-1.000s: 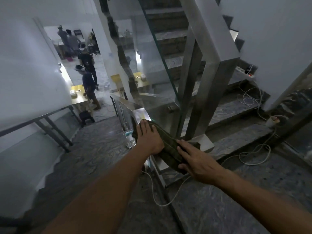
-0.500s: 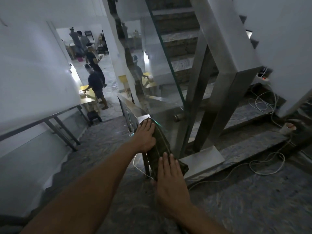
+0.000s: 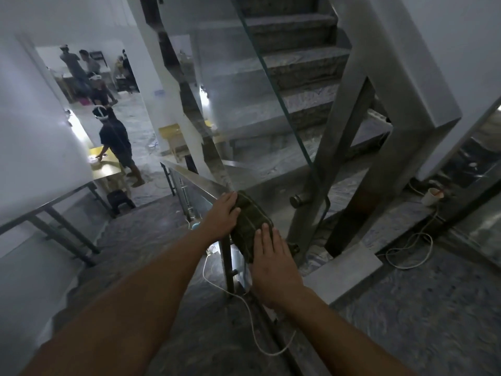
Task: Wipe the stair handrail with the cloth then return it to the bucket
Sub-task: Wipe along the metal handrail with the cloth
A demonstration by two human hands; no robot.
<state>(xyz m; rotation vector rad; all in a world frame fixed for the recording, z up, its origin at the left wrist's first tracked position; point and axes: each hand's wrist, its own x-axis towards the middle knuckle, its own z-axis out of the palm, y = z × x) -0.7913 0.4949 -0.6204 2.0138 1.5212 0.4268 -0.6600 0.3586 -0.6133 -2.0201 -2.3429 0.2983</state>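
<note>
A dark green cloth (image 3: 248, 222) lies draped over the near end of the steel stair handrail (image 3: 195, 179), which runs down and away to the left. My left hand (image 3: 223, 215) presses flat on the cloth's upper left side. My right hand (image 3: 271, 260) lies flat on the cloth's lower end, fingers together and pointing up the rail. Both hands hold the cloth against the rail. No bucket is in view.
A glass panel (image 3: 271, 90) and thick steel posts (image 3: 379, 131) rise just right of the rail. White cables (image 3: 257, 321) trail over the marble landing. A paper cup (image 3: 432, 196) stands on a step at right. Several people stand downstairs near a yellow table (image 3: 104, 165).
My right hand swung from the cloth's right side to its lower end and now lies along the rail. The view shifted slightly; the left hand stayed on the cloth.
</note>
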